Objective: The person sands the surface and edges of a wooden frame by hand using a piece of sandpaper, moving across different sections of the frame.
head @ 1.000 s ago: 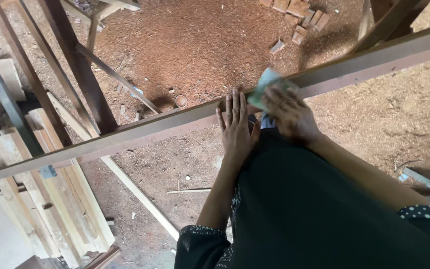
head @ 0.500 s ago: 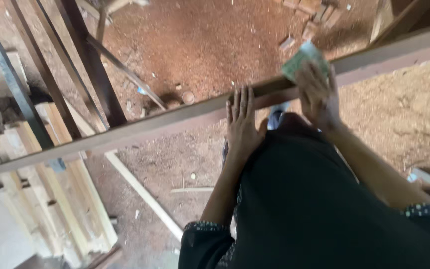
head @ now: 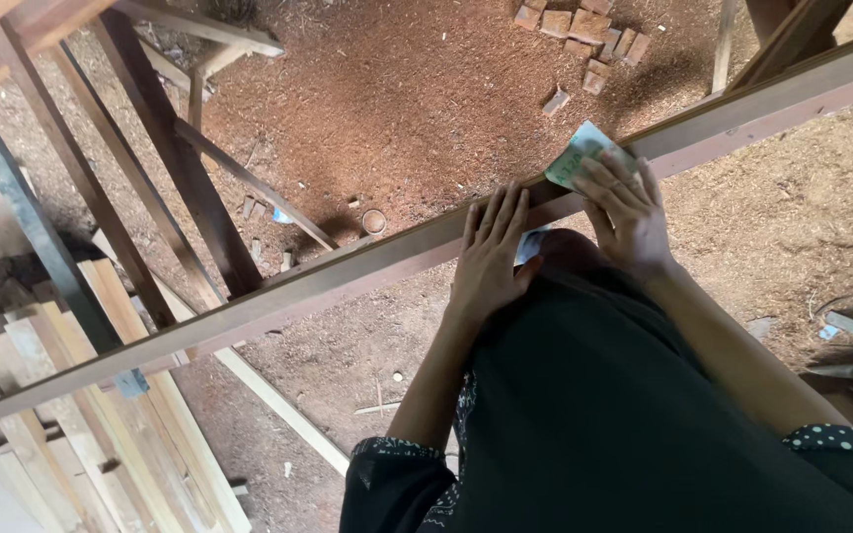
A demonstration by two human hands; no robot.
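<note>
Head view: one long wooden beam [head: 348, 281], left hand [head: 491, 262] flat, fingers spread; right hand [head: 629, 212] fingers pinning one sandpaper sheet [head: 577, 158].

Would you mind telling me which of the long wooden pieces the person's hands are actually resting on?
The long reddish-brown beam running diagonally across the view: the left hand lies flat on it, the right hand presses green sandpaper there. Other timbers stand apart, untouched.

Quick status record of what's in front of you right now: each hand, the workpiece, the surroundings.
left hand: flat on the long wooden beam, fingers spread
right hand: pressing a greenish sandpaper sheet on the beam
beam: runs diagonally, lower left to upper right
floor: sawdust, small wood blocks
left side: stacked planks
</note>
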